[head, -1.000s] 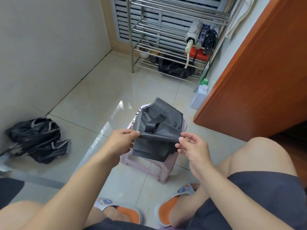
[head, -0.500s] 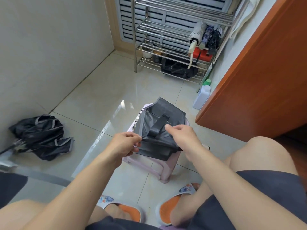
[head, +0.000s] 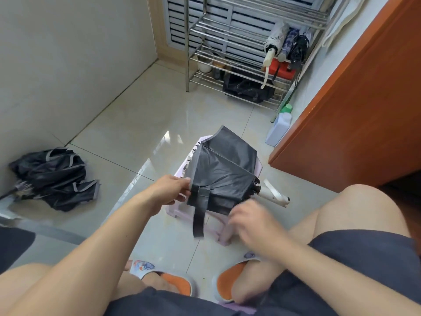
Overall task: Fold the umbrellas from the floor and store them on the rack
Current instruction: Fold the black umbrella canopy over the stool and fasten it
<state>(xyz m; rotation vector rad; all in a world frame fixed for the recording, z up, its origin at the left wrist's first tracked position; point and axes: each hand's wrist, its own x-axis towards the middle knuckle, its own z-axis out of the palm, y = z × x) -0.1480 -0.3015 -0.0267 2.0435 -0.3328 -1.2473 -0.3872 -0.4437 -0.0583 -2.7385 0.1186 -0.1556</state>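
Underfoot, glossy cream floor tiles (head: 127, 133) run to a pale wall at nine o'clock and an orange-brown wooden panel (head: 355, 106) at three o'clock. At twelve o'clock stands a steel rack (head: 227, 35); three folded umbrellas (head: 284, 45) lean on a shelf at its right end, above a red box (head: 282, 70) and a black bag (head: 246, 88) on the lowest shelf. A pale plastic bottle with a green cap (head: 279, 128) sits on the floor at about two o'clock. At nine o'clock a crumpled black umbrella (head: 54, 177) lies on the tiles. In the centre, a pink plastic stool (head: 225, 233) carries the black umbrella (head: 225, 174), canopy partly gathered, its strap (head: 198, 220) hanging down and cream handle (head: 275, 195) pointing toward four o'clock. The left hand (head: 173, 190) pinches the canopy's near left edge. The right hand (head: 252, 222) is motion-blurred at the canopy's near edge, fingers curled; whether it has hold of the fabric I cannot tell.
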